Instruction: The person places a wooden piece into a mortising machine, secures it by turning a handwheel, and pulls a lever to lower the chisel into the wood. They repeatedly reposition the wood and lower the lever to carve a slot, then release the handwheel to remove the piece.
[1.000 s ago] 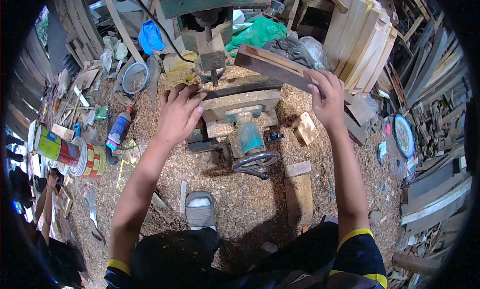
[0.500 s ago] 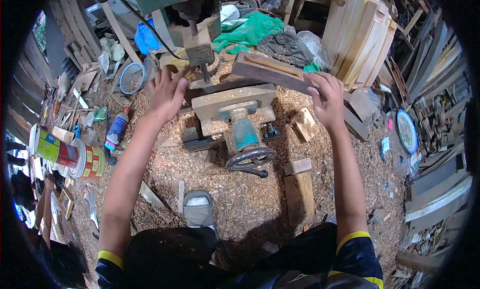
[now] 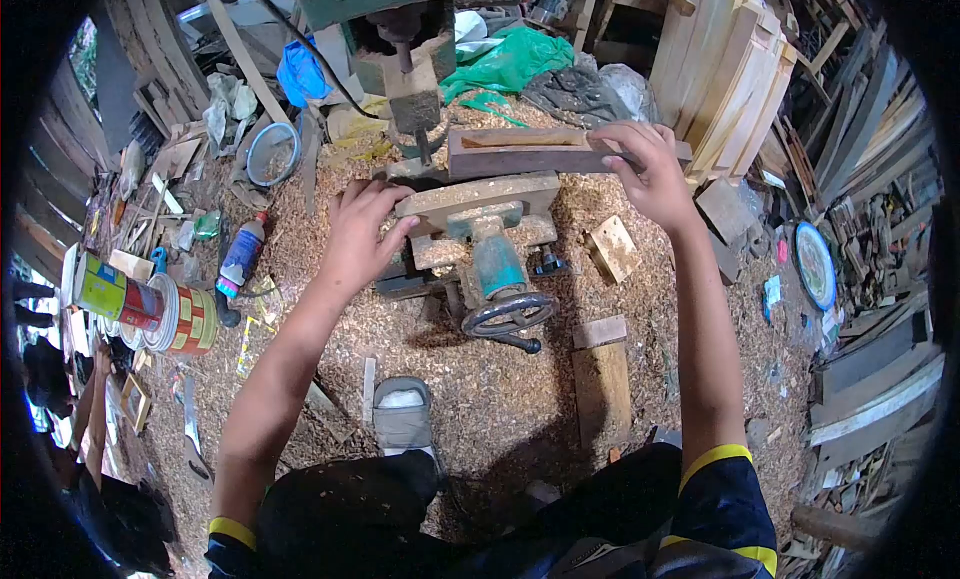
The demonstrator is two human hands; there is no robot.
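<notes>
My right hand [image 3: 650, 169] grips the right end of a dark wooden beam [image 3: 530, 159] with a long slot in its upper face. The beam lies behind the vise's sawdust-covered wooden jaw board [image 3: 485, 197]. My left hand [image 3: 362, 227] rests at the left end of that board, fingers apart and bent over it, holding nothing that I can make out. Just beyond the beam's left end the machine's bit [image 3: 424, 145] points down from a block under the chuck [image 3: 403, 54]. Nearer me is the vise's handwheel [image 3: 508, 315].
Sawdust covers the ground [image 3: 500, 399]. A wood block [image 3: 612, 249] and an upright post [image 3: 602, 389] stand right of the vise. Left are a bottle [image 3: 240, 255] and paint buckets [image 3: 185, 317]. Another person's arm [image 3: 98, 409] shows at the far left. Stacked boards [image 3: 725, 74] stand back right.
The slotted beam has swung from a slant to nearly level, its left end moving left and nearer the vise. My left hand has moved down and right onto the jaw board. The view has shifted slightly.
</notes>
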